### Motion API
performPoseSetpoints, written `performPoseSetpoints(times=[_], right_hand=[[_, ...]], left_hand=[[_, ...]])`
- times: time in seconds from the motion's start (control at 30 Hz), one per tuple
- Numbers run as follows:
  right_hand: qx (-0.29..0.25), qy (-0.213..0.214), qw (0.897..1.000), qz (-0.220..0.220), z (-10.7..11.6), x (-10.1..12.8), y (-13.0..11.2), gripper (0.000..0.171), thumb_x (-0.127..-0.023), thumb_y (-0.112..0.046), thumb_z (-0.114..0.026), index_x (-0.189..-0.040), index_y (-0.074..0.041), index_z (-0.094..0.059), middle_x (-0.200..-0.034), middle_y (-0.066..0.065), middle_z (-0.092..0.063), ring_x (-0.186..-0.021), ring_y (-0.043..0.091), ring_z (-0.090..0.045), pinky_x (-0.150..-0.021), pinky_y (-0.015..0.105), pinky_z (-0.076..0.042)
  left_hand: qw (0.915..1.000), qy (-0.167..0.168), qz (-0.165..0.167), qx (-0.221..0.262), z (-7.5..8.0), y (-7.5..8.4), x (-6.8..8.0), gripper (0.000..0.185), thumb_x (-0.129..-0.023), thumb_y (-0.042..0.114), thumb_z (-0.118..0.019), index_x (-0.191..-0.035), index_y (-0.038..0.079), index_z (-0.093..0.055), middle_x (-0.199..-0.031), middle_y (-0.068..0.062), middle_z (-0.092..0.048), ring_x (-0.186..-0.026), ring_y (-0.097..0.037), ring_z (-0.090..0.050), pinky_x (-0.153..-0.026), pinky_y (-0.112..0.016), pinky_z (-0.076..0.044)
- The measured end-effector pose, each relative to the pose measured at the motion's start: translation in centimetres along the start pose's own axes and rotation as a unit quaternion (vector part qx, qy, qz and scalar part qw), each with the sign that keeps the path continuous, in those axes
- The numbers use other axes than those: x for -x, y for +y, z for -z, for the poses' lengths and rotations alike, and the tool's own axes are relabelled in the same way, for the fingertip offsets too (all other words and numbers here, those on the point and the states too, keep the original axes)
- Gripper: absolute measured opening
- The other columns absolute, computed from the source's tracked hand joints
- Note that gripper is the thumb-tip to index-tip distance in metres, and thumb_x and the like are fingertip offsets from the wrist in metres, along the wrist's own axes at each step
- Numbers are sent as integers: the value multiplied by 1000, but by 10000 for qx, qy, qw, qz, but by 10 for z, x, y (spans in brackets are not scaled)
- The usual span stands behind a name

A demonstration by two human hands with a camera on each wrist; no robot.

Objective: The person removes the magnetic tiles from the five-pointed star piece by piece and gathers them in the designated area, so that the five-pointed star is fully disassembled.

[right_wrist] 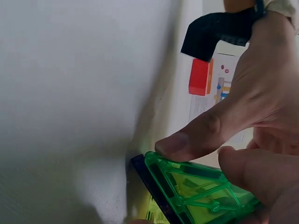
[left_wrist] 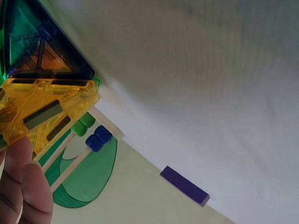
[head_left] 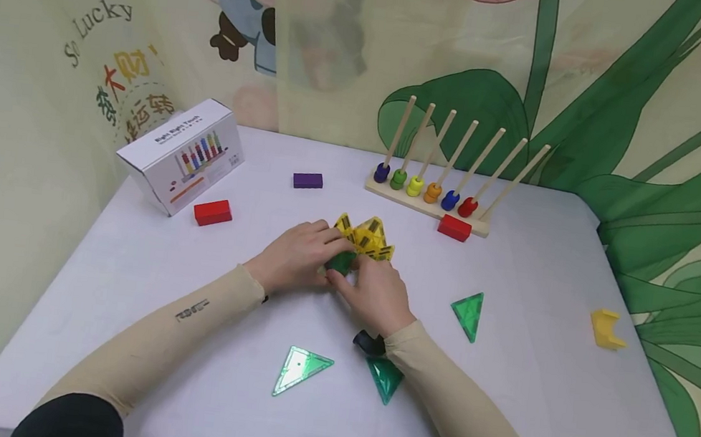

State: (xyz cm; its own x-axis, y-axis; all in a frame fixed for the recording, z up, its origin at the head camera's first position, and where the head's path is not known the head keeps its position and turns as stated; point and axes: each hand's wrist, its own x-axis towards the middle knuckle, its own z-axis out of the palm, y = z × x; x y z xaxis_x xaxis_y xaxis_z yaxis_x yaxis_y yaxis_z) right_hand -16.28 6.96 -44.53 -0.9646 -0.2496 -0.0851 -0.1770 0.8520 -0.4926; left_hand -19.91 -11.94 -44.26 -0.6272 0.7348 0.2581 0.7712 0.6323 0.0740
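At mid-table both hands work on a cluster of translucent magnetic tiles. Its far part is made of yellow tiles (head_left: pixel 369 235) with pointed tips, and a green triangular tile (right_wrist: pixel 205 189) stands on the near side. A dark blue tile (left_wrist: pixel 77 63) adjoins the yellow ones in the left wrist view. My left hand (head_left: pixel 301 255) holds the cluster from the left, its fingertips (left_wrist: pixel 37 186) against the yellow tiles. From the right, my right hand (head_left: pixel 380 295) pinches the green triangular tile, thumb along its edge. The fingers hide much of the cluster.
Loose green triangles (head_left: pixel 470 316) lie to the right and in front, one partly under the right forearm. Behind are a peg rack (head_left: pixel 417 199) with beads, red blocks (head_left: pixel 212 213), a purple block (head_left: pixel 308 180) and a box (head_left: pixel 185 153). A yellow notched block (head_left: pixel 607 329) lies far right.
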Motion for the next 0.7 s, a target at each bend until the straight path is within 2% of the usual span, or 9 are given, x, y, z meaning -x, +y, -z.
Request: performPoseSetpoints(times=[0.13,0.23,0.27,0.33,0.43,0.53,0.7], right_hand=[[215,141,9997,13,-1,-4,-1,48,-94,-57,-70,-92,-9,-68,-56,-2,-41,-51,16,-49,-47,25,-30],[175,114,9998,-8,-1,-5,0,47,-93,-57,-71,-88,-10,-66,-55,-2,-41,-50,15,-49,-46,24,-30],[140,96,9999,-27,-1,-6,0,47,-93,-57,-71,-86,-10,-65,-55,-2,-41,-50,15,-49,-46,24,-30],[90,79,9999,-50,-1,-6,0,48,-93,-57,-71,-80,-11,-63,-55,-3,-42,-49,15,-48,-46,24,-31],[84,132,9998,-90,-1,-6,1,49,-92,-57,-72,-77,-12,-60,-54,-2,-42,-49,15,-47,-46,25,-31],[135,202,9996,-133,-1,-6,1,47,-92,-55,-74,-78,-12,-59,-55,-2,-41,-50,15,-46,-47,25,-30],[201,182,9995,-130,-2,-6,1,46,-92,-53,-74,-83,-10,-61,-56,-3,-42,-51,14,-47,-47,24,-31]], left_hand=[[9998,27,-31,179,-1,-1,-1,58,-80,32,-91,-129,14,-67,-124,-4,-72,-106,-22,-65,-96,-36,-58],[9984,16,6,570,3,-8,3,74,-74,41,-94,-135,12,-63,-127,-4,-71,-109,-22,-66,-98,-37,-58],[9973,39,78,726,4,-11,4,78,-73,45,-94,-136,12,-62,-126,-4,-71,-109,-22,-66,-98,-38,-58],[9933,160,329,1100,7,-18,7,78,-76,47,-91,-138,11,-60,-125,-6,-71,-109,-22,-66,-97,-40,-58],[9814,355,1013,1593,10,-29,4,57,-92,44,-77,-135,10,-60,-124,-8,-70,-107,-23,-65,-94,-42,-58],[9661,226,1577,2032,6,-38,-5,34,-103,34,-65,-127,10,-64,-122,-8,-71,-102,-23,-65,-90,-41,-56],[9480,-373,1747,2633,-3,-45,-17,20,-102,25,-68,-116,11,-72,-107,-4,-75,-91,-17,-67,-83,-36,-55]])
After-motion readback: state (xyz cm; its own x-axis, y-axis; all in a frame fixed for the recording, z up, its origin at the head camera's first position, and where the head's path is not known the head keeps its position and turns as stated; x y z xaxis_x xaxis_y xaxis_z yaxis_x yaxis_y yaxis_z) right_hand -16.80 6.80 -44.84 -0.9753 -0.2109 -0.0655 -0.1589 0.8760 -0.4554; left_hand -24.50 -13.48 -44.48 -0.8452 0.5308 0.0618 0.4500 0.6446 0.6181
